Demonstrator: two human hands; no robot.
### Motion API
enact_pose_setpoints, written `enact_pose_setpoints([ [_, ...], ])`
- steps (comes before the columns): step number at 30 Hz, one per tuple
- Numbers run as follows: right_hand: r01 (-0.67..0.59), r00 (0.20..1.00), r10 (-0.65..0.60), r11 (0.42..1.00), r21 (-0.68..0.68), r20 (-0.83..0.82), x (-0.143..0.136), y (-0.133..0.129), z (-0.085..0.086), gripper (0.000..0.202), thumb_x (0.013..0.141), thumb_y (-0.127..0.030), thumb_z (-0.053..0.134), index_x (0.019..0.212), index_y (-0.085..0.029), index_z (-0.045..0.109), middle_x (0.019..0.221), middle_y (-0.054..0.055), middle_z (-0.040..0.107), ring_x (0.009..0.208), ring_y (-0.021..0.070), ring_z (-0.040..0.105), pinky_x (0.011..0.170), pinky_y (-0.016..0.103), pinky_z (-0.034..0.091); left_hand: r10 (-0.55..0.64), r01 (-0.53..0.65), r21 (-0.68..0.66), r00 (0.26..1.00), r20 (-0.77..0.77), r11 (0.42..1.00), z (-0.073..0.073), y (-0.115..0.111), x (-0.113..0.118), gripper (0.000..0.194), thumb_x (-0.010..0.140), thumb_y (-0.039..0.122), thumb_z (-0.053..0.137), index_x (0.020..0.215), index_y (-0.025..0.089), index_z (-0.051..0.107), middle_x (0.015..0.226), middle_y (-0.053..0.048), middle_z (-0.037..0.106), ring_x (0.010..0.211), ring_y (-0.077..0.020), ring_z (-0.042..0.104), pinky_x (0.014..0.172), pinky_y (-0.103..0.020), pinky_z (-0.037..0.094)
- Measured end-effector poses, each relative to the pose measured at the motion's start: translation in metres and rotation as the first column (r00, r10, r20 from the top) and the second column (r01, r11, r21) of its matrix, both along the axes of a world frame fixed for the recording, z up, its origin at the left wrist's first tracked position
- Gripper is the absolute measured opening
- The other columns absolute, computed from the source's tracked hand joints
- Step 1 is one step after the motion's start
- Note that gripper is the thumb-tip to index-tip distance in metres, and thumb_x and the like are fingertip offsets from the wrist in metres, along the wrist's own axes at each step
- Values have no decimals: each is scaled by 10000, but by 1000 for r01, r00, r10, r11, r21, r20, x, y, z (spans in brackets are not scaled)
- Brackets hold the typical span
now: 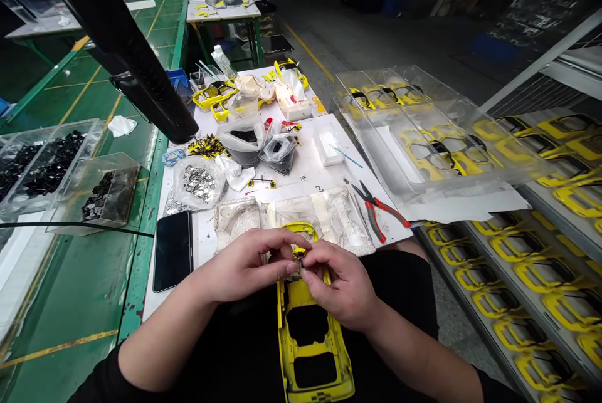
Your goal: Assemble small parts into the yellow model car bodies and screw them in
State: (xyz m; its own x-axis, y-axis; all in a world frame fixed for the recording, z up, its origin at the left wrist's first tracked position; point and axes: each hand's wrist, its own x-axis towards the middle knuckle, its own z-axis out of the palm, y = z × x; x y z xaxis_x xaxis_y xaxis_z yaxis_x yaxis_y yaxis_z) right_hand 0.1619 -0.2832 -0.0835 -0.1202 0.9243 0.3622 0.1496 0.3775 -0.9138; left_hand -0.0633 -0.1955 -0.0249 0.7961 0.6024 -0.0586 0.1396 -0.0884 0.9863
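Note:
My left hand [254, 263] and my right hand [339, 277] meet over the table's near edge. Between their fingertips is a small yellow and black plastic part [299, 252]; both hands are closed in a pinch on it. Right below, a yellow plastic car body shell [292, 350] with large openings lies across my lap, its far end on a whitish padded fixture [286, 207]. The fingers hide part of the shell and most of the small part's lower side. Red-handled pliers [376, 209] and tweezers [360, 207] lie to the right.
A black phone [173, 251] lies left of my arm. Bags of silver pieces [197, 185] and black pieces [243, 138] stand behind, near a yellow-black pile [207, 146]. A dark lamp arm [136, 52] hangs at left. Clear trays [409, 171] and racks of yellow shells [522, 277] are right.

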Motion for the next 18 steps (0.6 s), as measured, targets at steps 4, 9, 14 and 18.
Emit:
enact_pose_setpoints([
  [4,-43,998,42,999,-3,-55,1,-1,-7,186,1018,-156,750,1134,-296,713,1066,3,764,918,178,737,811,303,583,2,-5,139,1000,25,990,1,3,0,226,1061,320,773,1231,178,816,1068,-98,797,893,-175,676,837,-281,561],
  [9,-23,994,24,1000,17,-106,0,-1,-10,183,1021,-149,763,1131,-287,717,1060,15,771,933,187,761,841,310,617,26,-34,95,996,82,995,-5,3,-3,246,993,281,865,1200,154,823,978,-75,790,802,-144,650,768,-247,553],
  [14,-24,995,31,997,73,-98,0,1,-6,250,995,-91,773,1149,-284,729,1111,14,776,960,171,770,864,293,627,-2,-2,37,994,109,999,-6,2,-5,226,971,255,886,1172,167,831,933,-47,789,809,-139,665,778,-235,563],
  [18,-10,997,15,997,80,-72,-1,2,-3,266,980,-60,766,1133,-274,730,1119,17,768,930,153,750,788,254,605,-2,-4,45,993,114,999,-4,3,-3,230,900,255,962,1048,165,810,887,-19,772,771,-117,638,745,-208,540],
])
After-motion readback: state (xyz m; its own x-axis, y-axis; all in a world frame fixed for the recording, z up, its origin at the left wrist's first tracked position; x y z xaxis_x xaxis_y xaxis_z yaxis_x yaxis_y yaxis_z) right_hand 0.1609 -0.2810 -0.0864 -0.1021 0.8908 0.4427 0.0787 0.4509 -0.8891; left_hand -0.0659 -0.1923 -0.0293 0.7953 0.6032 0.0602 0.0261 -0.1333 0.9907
